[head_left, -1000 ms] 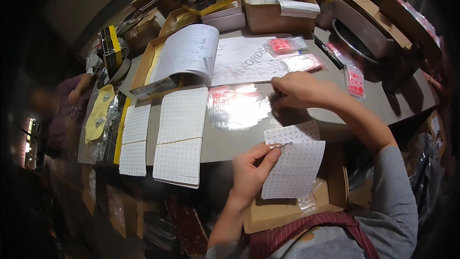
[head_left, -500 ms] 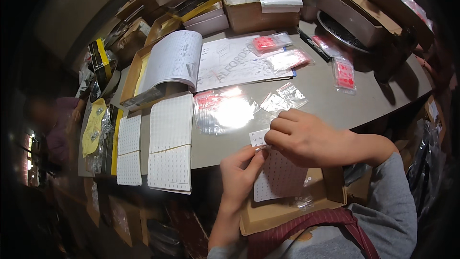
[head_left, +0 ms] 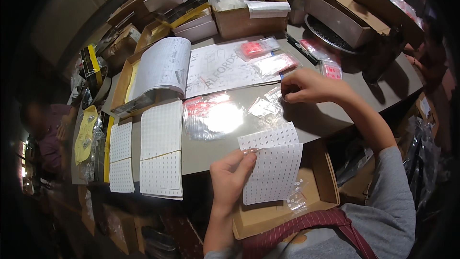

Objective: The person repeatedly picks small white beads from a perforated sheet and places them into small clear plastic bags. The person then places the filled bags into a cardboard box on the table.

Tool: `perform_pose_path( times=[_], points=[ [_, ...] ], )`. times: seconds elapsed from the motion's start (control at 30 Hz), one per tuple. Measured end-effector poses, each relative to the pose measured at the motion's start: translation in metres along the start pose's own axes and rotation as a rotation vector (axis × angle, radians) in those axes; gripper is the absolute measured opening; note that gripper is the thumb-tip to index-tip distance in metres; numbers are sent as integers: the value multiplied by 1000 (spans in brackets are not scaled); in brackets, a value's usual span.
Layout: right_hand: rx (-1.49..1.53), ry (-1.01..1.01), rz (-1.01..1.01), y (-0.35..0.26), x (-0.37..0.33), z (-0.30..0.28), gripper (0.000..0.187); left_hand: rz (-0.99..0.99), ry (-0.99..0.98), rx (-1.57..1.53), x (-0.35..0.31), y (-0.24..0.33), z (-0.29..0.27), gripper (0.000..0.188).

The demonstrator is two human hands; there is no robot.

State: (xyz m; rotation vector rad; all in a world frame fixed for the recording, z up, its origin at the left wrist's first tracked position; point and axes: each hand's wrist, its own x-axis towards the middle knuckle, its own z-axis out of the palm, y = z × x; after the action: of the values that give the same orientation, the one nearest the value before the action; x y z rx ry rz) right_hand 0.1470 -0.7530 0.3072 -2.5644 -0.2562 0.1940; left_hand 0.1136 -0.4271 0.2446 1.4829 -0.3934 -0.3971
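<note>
My left hand [head_left: 231,172] pinches the left edge of a white label sheet [head_left: 273,175] printed with rows of small black marks, its upper part bent back. The sheet hangs over an open cardboard tray [head_left: 327,163] at my lap, where small white discs [head_left: 298,183] and a little transparent bag [head_left: 298,203] lie. My right hand [head_left: 306,86] is closed at the table, beside small transparent zip bags [head_left: 266,109]; whatever its curled fingers hold is hidden. Left of these bags lies a fanned stack of transparent bags with red print [head_left: 206,117].
Two banded stacks of label sheets [head_left: 160,148] [head_left: 120,156] lie at the left. Behind them, an open paper pad [head_left: 160,69] leans on a box. Packs with red contents [head_left: 258,48], a black marker [head_left: 302,48] and a round dish [head_left: 330,36] stand farther back, with boxes beyond.
My right hand has left the label sheet and moved up to the small zip bags. My left hand keeps hold of the sheet, now more fully seen.
</note>
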Motion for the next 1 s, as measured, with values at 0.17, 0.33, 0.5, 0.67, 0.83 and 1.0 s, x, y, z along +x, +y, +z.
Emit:
perform_pose_path(
  times=[0.17,0.33,0.5,0.67,0.83,1.0],
  points=[
    [-37,15,-3,12,9,12,26,10,16,-13,-1,-2,0,22],
    [-154,88,-26,13,12,22,26,-5,9,-18,-1,-3,-1,22],
    [-429,-17,159,-8,9,-3,29,-15,15,-25,-2,-4,-2,21],
    [-152,-23,-68,-17,15,-7,26,-1,-2,-27,-2,-2,-1,21],
    [49,-101,-221,-25,25,14,18,-8,-9,-24,-2,-3,-2,22],
    [-131,-21,-249,-30,29,30,20,10,1,-12,-3,-5,-3,22]
  ],
)
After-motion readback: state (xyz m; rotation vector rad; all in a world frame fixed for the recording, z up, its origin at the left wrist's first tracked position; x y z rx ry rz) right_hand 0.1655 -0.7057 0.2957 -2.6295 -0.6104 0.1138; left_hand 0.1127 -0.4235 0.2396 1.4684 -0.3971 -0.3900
